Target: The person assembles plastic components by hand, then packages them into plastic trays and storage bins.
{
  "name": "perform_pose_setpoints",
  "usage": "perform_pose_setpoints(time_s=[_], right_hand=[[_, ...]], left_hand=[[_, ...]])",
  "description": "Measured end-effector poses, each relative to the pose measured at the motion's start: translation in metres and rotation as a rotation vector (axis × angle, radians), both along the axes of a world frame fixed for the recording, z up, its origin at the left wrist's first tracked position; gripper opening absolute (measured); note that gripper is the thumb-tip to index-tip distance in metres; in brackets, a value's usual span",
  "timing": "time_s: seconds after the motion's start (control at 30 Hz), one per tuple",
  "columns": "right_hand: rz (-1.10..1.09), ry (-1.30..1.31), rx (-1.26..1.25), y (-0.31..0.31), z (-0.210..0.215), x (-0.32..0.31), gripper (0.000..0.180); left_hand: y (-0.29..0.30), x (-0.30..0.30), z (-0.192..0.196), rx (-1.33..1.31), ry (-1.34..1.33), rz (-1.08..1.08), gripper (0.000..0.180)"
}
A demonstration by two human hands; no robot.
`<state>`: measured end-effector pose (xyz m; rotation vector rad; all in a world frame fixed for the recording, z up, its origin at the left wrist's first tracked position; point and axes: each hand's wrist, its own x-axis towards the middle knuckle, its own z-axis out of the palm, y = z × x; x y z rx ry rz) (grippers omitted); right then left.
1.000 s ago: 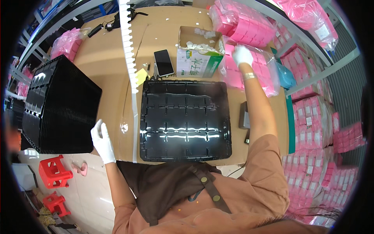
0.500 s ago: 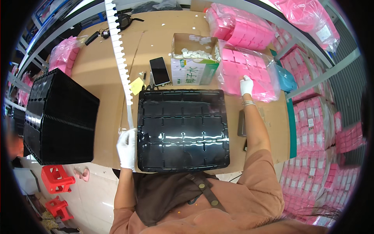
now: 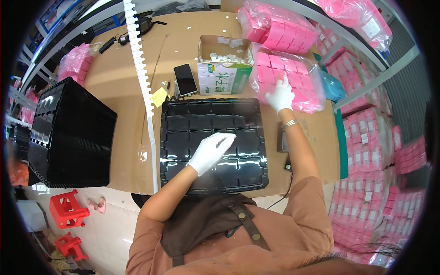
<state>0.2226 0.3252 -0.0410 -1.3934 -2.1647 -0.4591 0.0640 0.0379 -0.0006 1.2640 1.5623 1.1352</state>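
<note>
My left hand, in a white glove, is over the middle of a black plastic tray with a grid of shallow compartments. Its fingers stretch forward and to the right, and nothing shows in them. To the right, my gloved right hand has its fingers apart at the near edge of a clear bag of pink foam pieces. Whether its fingertips touch the bag is hard to tell. Just beyond the tray stands an open cardboard box with small white pieces in it.
Left of the tray rises a tall stack of black trays. A long white notched strip crosses the table. A phone and a yellow note lie near the box. More pink bags sit behind. Red stools stand on the floor.
My left hand has moved from the tray's left edge to over its middle. My right hand has opened from a closed shape and shifted slightly left. The view has shifted a little.
</note>
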Motion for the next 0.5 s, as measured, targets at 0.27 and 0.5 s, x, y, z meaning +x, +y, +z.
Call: perform_pose_setpoints(time_s=[0.27,0.5], right_hand=[[0.004,-0.063,-0.424,0.024,-0.024,0.023,0.031],[0.067,-0.093,-0.452,0.033,-0.025,0.015,0.022]], left_hand=[[-0.031,-0.025,-0.008,-0.172,-0.196,0.188,0.028],[-0.028,-0.017,-0.013,-0.164,-0.237,0.185,0.027]])
